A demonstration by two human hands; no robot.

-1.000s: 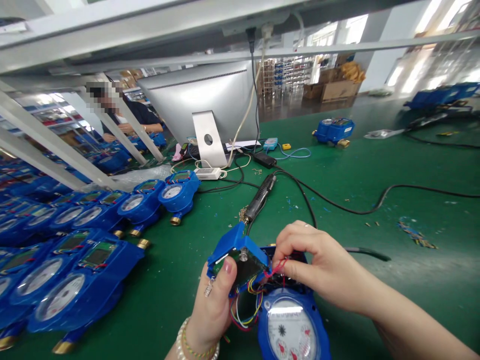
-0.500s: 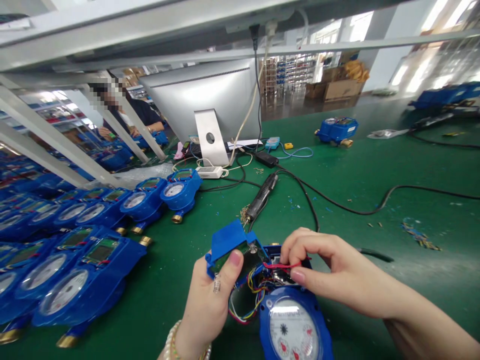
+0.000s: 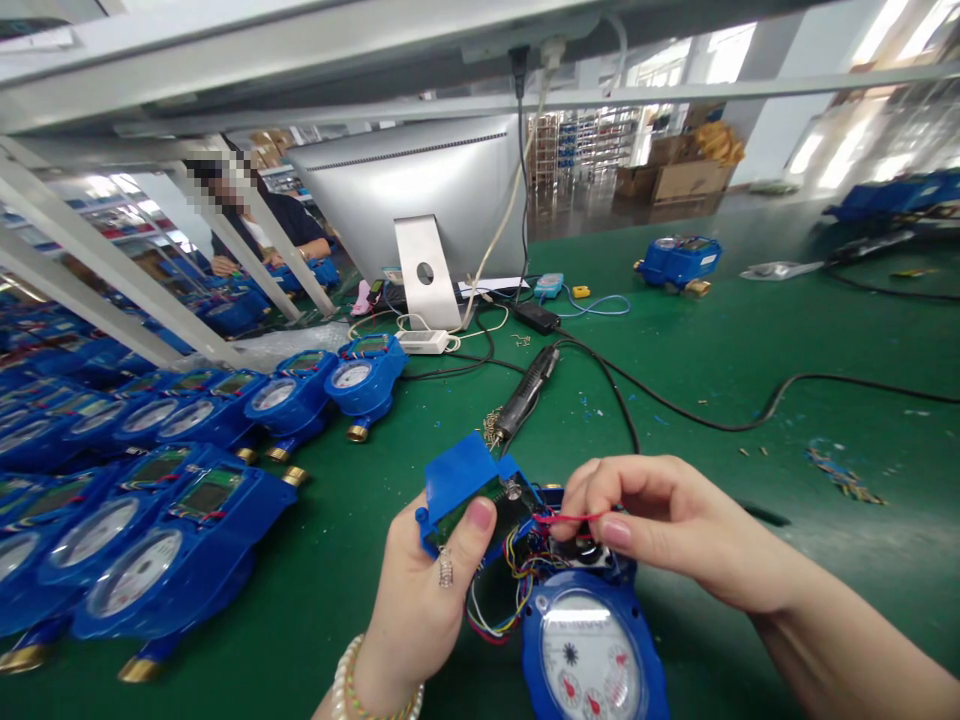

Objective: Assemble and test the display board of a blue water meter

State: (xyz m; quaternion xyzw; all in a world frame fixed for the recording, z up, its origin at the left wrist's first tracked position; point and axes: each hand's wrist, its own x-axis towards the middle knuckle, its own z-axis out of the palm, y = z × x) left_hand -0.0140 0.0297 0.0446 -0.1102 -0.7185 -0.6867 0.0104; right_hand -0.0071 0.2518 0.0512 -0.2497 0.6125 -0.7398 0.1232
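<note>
My left hand (image 3: 431, 600) is closed around a blue plastic housing (image 3: 461, 478), its thumb pressed on the circuit board side. A small coil spring (image 3: 445, 570) sticks out beside that thumb. Thin coloured wires (image 3: 491, 625) run from the housing to a blue water meter (image 3: 589, 650) with a round dial, directly below my hands. Over the meter's opened compartment, my right hand (image 3: 667, 520) pinches a red wire (image 3: 564, 518) between thumb and fingers. Its fingertips partly cover the compartment, so the wire's end cannot be made out.
Rows of blue meters (image 3: 139, 580) fill the left side. A black electric screwdriver (image 3: 529, 390) lies ahead, near scattered screws (image 3: 491, 425) and a black cable (image 3: 750, 425). Behind stands a monitor (image 3: 420, 190). A person (image 3: 277, 230) sits beyond the metal frame.
My right hand has shifted slightly, drawing the red wire a bit straighter above the compartment. The left hand keeps its hold on the housing. The whole view has moved a little.
</note>
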